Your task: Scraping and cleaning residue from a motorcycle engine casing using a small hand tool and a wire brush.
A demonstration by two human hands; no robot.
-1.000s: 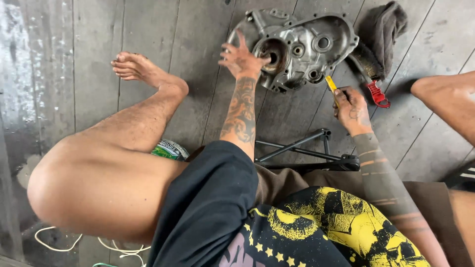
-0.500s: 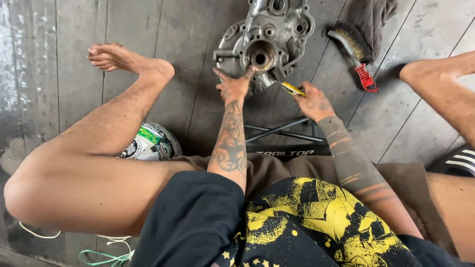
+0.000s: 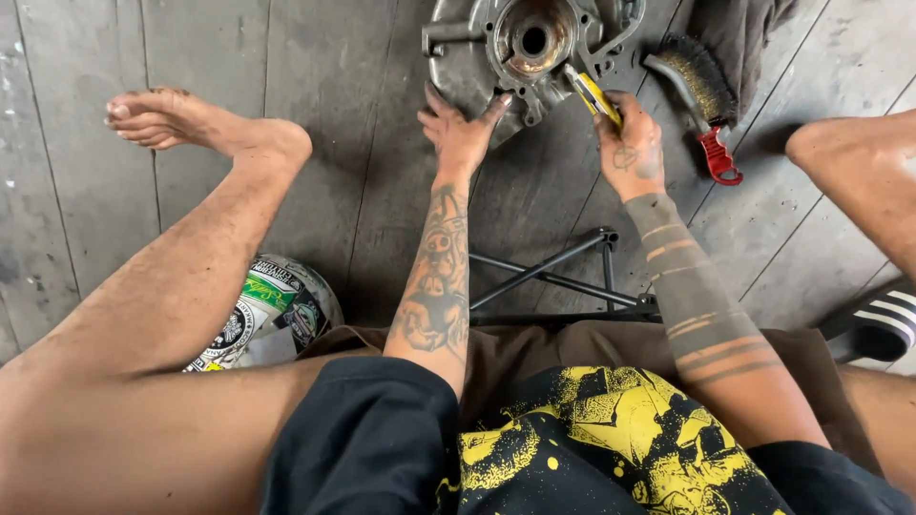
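Note:
A grey metal engine cover (image 3: 458, 67) with a round central hole lies on the wooden floor at the top of the head view. My left hand (image 3: 462, 133) rests on its near edge, fingers spread against the metal. My right hand (image 3: 630, 143) grips a yellow-handled tool (image 3: 593, 93) whose tip touches the cover next to the central hole.
A wire brush with a red handle (image 3: 704, 105) lies right of the cover, beside a dark rag (image 3: 739, 33). A black metal frame (image 3: 563, 281) stands between my legs. A sticker-covered round object (image 3: 272, 310) sits under my left leg. A black sandal (image 3: 873, 324) is at right.
The view has drawn closer to the cover. My left hand has stayed on the cover's near edge, and my right hand has brought the yellow tool up against the centre.

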